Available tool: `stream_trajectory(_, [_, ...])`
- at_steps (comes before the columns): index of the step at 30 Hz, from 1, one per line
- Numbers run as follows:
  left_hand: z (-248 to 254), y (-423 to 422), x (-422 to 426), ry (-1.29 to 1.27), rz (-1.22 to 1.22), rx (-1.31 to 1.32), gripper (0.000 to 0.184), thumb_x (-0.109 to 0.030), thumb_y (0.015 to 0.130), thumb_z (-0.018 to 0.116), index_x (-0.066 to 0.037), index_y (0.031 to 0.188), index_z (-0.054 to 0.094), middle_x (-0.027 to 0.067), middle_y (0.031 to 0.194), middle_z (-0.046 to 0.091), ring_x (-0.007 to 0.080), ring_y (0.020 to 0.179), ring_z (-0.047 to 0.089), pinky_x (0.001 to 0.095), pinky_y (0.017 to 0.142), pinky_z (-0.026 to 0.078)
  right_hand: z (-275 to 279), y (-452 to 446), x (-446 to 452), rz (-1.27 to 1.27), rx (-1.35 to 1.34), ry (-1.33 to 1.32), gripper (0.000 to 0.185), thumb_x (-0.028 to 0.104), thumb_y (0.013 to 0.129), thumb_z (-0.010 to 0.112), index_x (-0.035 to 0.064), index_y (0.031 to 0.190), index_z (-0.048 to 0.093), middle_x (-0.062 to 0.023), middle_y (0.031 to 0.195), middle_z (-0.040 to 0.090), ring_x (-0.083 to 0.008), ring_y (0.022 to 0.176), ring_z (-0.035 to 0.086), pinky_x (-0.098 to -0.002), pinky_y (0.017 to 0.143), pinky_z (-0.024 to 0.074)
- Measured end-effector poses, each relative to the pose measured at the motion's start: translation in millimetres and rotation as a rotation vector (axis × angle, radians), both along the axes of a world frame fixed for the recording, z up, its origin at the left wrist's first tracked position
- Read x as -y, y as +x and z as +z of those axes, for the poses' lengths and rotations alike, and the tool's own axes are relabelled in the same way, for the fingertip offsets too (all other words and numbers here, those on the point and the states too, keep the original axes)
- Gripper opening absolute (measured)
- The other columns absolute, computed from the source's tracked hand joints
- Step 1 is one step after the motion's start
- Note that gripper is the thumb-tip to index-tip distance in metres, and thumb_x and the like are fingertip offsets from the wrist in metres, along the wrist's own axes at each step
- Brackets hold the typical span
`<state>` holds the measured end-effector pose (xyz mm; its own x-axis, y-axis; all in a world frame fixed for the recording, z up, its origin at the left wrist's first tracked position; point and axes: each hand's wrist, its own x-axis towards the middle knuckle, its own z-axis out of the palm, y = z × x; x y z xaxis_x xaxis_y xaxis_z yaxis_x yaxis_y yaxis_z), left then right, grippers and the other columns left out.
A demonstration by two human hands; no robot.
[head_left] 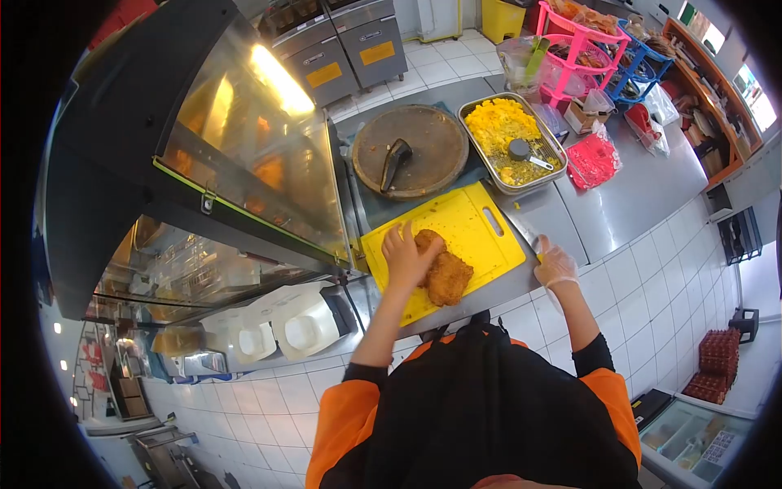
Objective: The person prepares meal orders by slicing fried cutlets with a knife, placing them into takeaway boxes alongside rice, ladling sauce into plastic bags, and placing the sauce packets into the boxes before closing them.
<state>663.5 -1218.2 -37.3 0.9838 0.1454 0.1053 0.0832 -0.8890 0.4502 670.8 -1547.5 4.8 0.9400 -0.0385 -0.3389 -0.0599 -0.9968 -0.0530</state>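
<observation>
- Orange sleeves (346, 420) and black garment front (481, 407) nearest.
- Right hand (555, 264), clear glove: fingers closed round the handle of a knife (522, 229); blade angles away and leftward, tip pointing far-left, just beside the board's right edge.
- Fried piece (450, 279), golden-brown, on the yellow cutting board (493, 253), toward its near side. Long axis diagonal, far-left to near-right; broader end faces the wearer.
- Left hand (411, 257), bare: fingers spread wide, thumb reaching across the far end of the fried piece; can't tell how firmly it presses.
- Left of board: glass-fronted cabinet (244, 155), lit inside.
- Beyond board: round stone slab (440, 143) with dark pestle (397, 163) lying on it, long axis roughly near-far.
- Right of slab: metal tray (547, 189), yellow food (501, 122) inside.
- Farther right: red packet (593, 160), then pink rack (582, 53).
</observation>
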Motion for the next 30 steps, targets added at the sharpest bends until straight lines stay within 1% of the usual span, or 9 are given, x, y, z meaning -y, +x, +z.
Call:
stream_trajectory(4, [-32.9,51.0,-38.9,0.129,-0.069,-0.019,0.070,-0.057,0.092,0.044,0.005,0.123,0.052,0.0227,0.128,0.048,0.0374,0.122,0.043,0.0492,0.108,0.025,10.6,-14.8,5.6,-0.099,-0.007,0.085,0.040,0.020,0.082,0.052,0.0158,0.122,0.045,-0.0215,0.098,0.065,-0.0382,0.090,0.064,-0.0485,0.077,0.0500])
stream_trajectory(13, [-29.7,41.0,-33.5,-0.055,-0.016,-0.261,0.062,-0.050,0.098,0.034,0.002,0.129,0.051,0.0224,0.120,0.052,0.0379,0.115,0.048,0.0499,0.105,0.030,-42.1,-66.6,34.6,-0.051,0.023,0.156,0.027,0.035,0.091,0.047,0.0147,0.109,0.048,-0.0249,0.077,0.064,-0.0452,0.077,0.062,-0.0569,0.068,0.0472])
stream_trajectory(15, [-41.5,29.1,-33.0,-0.331,0.114,-0.141,0.059,-0.045,0.099,0.033,0.002,0.132,0.048,0.0236,0.120,0.054,0.0381,0.114,0.051,0.0475,0.103,0.033,-24.5,-87.5,13.8,0.058,-0.074,0.202,0.026,0.037,0.095,0.045,0.0130,0.102,0.049,-0.0236,0.079,0.064,-0.0454,0.076,0.062,-0.0578,0.067,0.0469])
stream_trajectory(17, [-42.5,20.4,-35.8,-0.563,0.240,-0.029,0.048,-0.031,0.101,0.034,0.001,0.134,0.044,0.0253,0.117,0.058,0.0380,0.111,0.055,0.0424,0.098,0.040,-10.0,-101.6,-8.8,0.355,-0.020,0.450,0.017,0.024,0.092,0.047,0.0095,0.100,0.049,-0.0194,0.084,0.064,-0.0427,0.079,0.061,-0.0551,0.069,0.0467])
stream_trajectory(20, [21.5,14.2,-21.0,-0.756,0.151,0.331,0.035,-0.017,0.099,0.040,0.000,0.127,0.050,0.0235,0.114,0.059,0.0365,0.108,0.055,0.0408,0.096,0.042,21.4,-98.6,-41.6,0.444,-0.271,0.336,0.016,0.016,0.090,0.044,0.0060,0.101,0.049,-0.0220,0.083,0.063,-0.0421,0.081,0.062,-0.0539,0.068,0.0467])
stream_trajectory(23, [28.9,17.9,4.5,-0.525,-0.370,0.448,0.025,-0.012,0.097,0.043,-0.003,0.117,0.056,0.0171,0.103,0.063,0.0320,0.098,0.059,0.0377,0.090,0.044,12.5,-91.1,-49.3,0.512,-0.258,0.274,0.016,0.015,0.091,0.041,0.0044,0.101,0.049,-0.0229,0.083,0.063,-0.0423,0.078,0.062,-0.0533,0.067,0.0470])
stream_trajectory(26, [21.3,21.8,4.2,-0.371,-0.454,0.104,0.021,-0.006,0.093,0.045,-0.004,0.109,0.058,0.0153,0.094,0.060,0.0321,0.090,0.058,0.0388,0.083,0.045,-4.9,-82.4,-50.0,0.524,-0.206,0.334,0.016,0.014,0.092,0.040,0.0039,0.100,0.049,-0.0229,0.082,0.064,-0.0420,0.076,0.062,-0.0533,0.066,0.0473])
stream_trajectory(27, [16.8,23.1,5.8,-0.409,-0.403,0.273,0.021,-0.003,0.092,0.045,-0.004,0.108,0.058,0.0139,0.089,0.057,0.0329,0.082,0.056,0.0402,0.075,0.045,-9.8,-76.8,-49.4,0.553,-0.208,0.338,0.015,0.014,0.092,0.041,0.0040,0.100,0.049,-0.0227,0.081,0.064,-0.0418,0.075,0.062,-0.0535,0.066,0.0474])
stream_trajectory(30, [-3.4,30.1,5.5,-0.491,-0.238,0.245,0.021,-0.004,0.092,0.046,-0.007,0.110,0.057,0.0113,0.094,0.057,0.0304,0.085,0.053,0.0394,0.076,0.041,-18.6,-70.7,-52.1,0.601,-0.253,0.342,0.015,0.015,0.092,0.041,0.0041,0.100,0.047,-0.0226,0.082,0.064,-0.0413,0.075,0.063,-0.0538,0.066,0.0478])
